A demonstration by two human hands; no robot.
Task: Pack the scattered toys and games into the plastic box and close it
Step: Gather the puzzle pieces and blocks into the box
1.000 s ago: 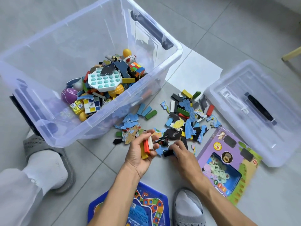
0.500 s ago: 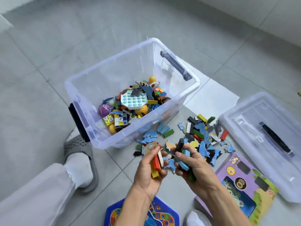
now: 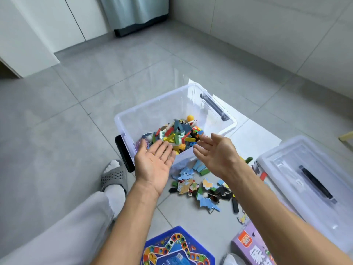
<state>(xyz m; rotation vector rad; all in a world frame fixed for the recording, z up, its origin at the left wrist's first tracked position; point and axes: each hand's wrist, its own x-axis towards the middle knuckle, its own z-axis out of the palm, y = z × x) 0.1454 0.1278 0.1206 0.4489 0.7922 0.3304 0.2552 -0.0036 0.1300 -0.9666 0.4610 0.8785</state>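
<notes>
The clear plastic box [image 3: 152,104] stands on the floor ahead of me, holding a heap of coloured blocks, balls and puzzle pieces [image 3: 178,133]. My left hand [image 3: 154,165] is palm up with straight fingers at the box's near wall, holding nothing. Beside it my right hand [image 3: 217,152] is likewise spread open and empty at the near rim. Scattered blocks and puzzle pieces [image 3: 202,186] lie on the floor below my hands. The box's clear lid [image 3: 305,175] with a black handle lies to the right.
A blue board game tray [image 3: 177,249] lies at the bottom centre and a purple game box [image 3: 252,247] at the bottom right. My slippered foot [image 3: 114,178] and trouser leg are at the left. A white sheet [image 3: 254,136] lies behind the box. Cabinets and wall stand far back.
Both hands rose from the floor with handfuls of blocks and pieces, moved to the box and opened; those pieces now lie in the box. The camera has tilted up.
</notes>
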